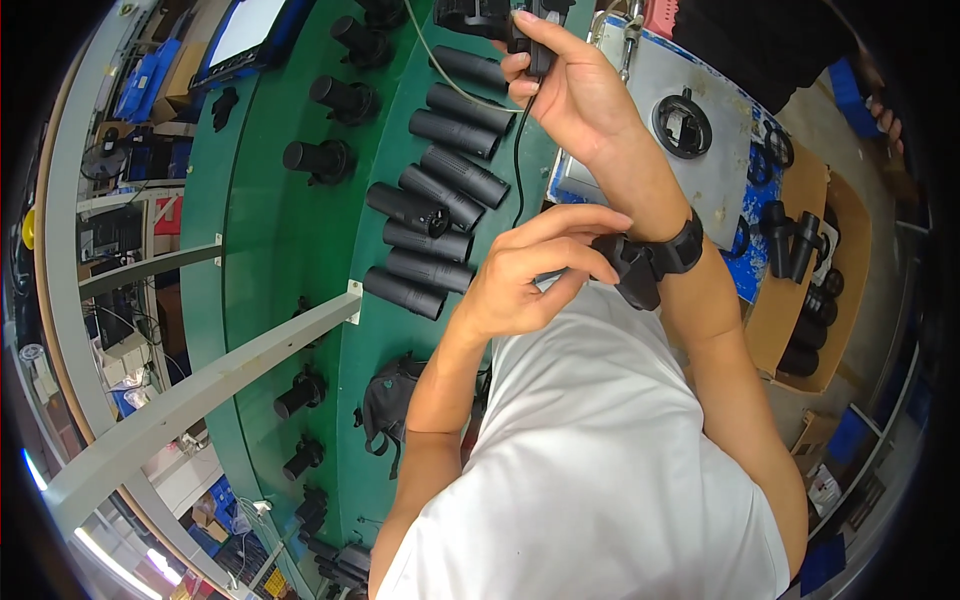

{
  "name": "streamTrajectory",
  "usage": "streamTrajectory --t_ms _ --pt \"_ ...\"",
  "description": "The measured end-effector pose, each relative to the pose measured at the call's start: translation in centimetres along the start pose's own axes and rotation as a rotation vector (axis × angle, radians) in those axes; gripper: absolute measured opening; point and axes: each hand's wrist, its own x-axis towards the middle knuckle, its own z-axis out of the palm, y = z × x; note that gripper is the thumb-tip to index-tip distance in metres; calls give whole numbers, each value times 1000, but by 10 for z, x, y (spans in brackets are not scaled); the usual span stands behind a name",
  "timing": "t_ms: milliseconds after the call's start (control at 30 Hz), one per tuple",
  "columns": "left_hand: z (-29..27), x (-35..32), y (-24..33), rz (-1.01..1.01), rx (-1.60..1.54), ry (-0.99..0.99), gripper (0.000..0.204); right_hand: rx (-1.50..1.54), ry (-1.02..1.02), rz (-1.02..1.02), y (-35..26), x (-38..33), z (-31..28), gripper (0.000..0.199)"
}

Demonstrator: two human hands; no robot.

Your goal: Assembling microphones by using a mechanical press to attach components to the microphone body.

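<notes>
My right hand (585,95) is raised near the top edge. Thumb and fingers close round a black corded part (541,55), whose exact kind I cannot make out. A dark cable hangs down from it. A black strap (680,250) circles my right wrist, with a dark boxy device (634,275) on it. My left hand (525,270) reaches across to this device, its fingers apart and loosely bent, fingertips at its edge. Whether they press on it I cannot tell. Several black ribbed tubes (430,270) lie in a row on the green bench (350,235), left of my hands.
Black flanged cylinders (340,100) stand along the bench's far side. A grey metal post (250,355) slants across the left. A black bag (390,395) lies by my left elbow. To the right are a worn metal plate with a black ring (682,124) and a cardboard box (840,290) of black parts.
</notes>
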Motion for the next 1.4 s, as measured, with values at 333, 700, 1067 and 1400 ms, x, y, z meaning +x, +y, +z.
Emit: streamTrajectory --t_ms 333,700,1067,1400 --pt "19 -7 -12 -42 -428 119 24 -10 31 -148 -5 9 -2 9" --pt "18 -9 -5 -306 -363 179 46 -97 64 -304 -14 -9 19 10" --pt "15 -6 10 -432 -104 113 38 -464 -131 -516 -13 -21 40 20" --pt "29 -3 -26 -118 69 279 27 -391 -12 -345 -1 -8 32 18"
